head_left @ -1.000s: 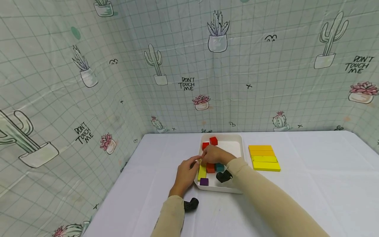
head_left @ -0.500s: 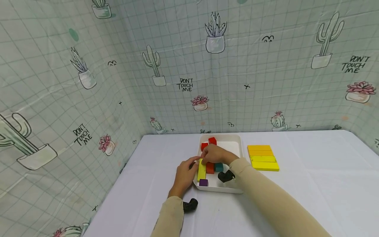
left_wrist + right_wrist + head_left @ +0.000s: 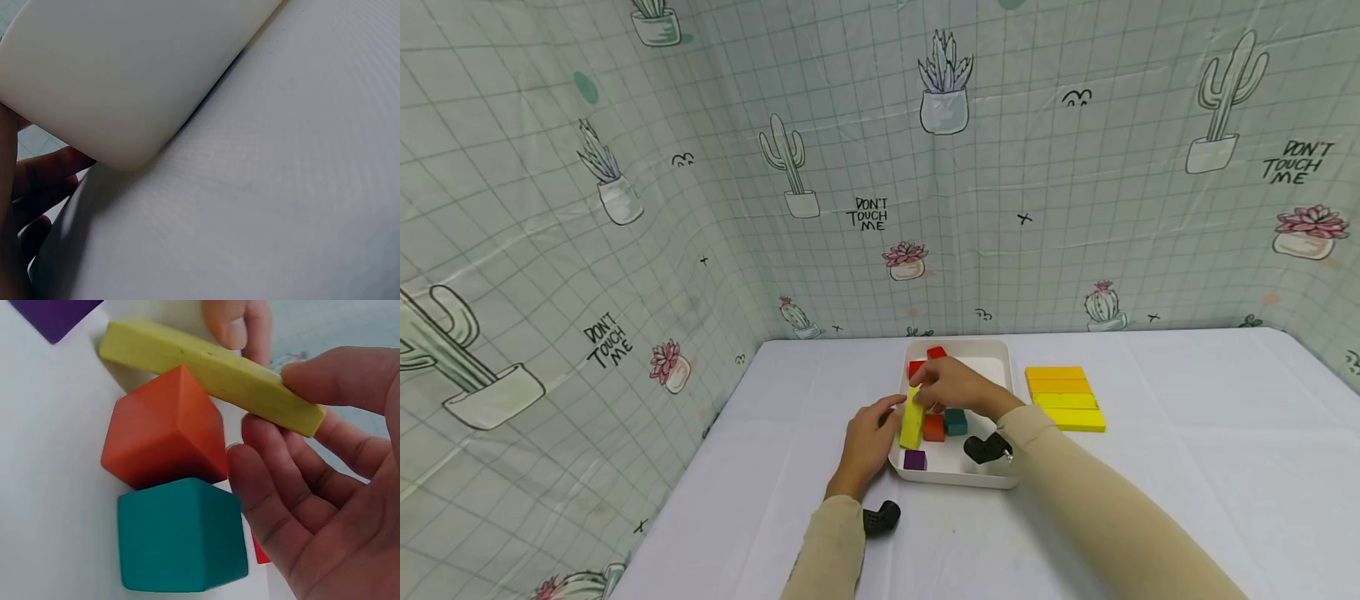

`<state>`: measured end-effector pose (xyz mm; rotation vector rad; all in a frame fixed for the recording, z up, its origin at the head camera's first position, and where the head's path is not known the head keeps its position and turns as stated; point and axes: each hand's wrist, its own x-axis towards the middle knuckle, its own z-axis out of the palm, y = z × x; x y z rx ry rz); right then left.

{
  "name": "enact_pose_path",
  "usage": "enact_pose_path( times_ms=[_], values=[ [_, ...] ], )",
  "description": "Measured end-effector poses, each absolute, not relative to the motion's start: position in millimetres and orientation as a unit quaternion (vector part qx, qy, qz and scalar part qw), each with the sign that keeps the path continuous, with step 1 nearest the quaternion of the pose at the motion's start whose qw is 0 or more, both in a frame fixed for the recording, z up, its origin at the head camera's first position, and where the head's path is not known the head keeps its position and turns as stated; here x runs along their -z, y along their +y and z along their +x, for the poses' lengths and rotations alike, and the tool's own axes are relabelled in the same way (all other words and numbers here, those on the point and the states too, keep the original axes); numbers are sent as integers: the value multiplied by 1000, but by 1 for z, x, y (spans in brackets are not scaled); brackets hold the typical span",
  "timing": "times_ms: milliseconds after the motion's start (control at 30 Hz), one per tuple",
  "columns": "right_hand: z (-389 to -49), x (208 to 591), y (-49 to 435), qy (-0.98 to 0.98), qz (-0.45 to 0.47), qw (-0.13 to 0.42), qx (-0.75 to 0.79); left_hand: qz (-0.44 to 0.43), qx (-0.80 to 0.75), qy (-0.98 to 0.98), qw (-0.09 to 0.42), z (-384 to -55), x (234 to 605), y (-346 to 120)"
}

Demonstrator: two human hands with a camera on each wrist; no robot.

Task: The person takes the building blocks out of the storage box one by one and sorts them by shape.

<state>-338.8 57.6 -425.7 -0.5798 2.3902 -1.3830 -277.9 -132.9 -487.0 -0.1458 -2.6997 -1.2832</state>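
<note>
In the head view my right hand (image 3: 955,385) pinches the far end of a long yellow wooden block (image 3: 912,421) over the left part of a white tray (image 3: 977,477). The right wrist view shows its thumb and fingers on the block's end, with the other end slightly above the tray floor. My left hand (image 3: 867,446) holds the tray's left side, fingers along the outer wall and thumb at the rim. Just right of the yellow block sit an orange cube (image 3: 165,428) and a teal cube (image 3: 181,537). A purple cube (image 3: 915,460) lies in the near left corner.
Red cubes (image 3: 917,368) stand in the far left of the tray, partly behind my right hand. To the tray's right, several yellow and orange flat blocks (image 3: 1066,398) lie side by side on the white table (image 3: 1210,467). A patterned cloth (image 3: 1000,167) hangs behind.
My right hand has raised the yellow block from its place along the tray's left wall and moved it slightly right. The left hand stays at the tray's side.
</note>
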Motion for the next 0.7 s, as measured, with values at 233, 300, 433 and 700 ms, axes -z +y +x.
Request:
enact_pose_path(
  times_ms=[233,300,433,700],
  values=[
    [-334,418,70,823,-196,131,516,-46,425,-901,74,-277,486,-132],
    [-333,417,74,826,-192,124,515,-44,425,-901,73,-277,486,-131],
    [-331,415,81,832,-183,126,508,-47,424,-901,79,-277,486,-131],
    [-329,416,93,820,-179,126,528,-48,418,-903,89,-277,486,-131]
  ],
)
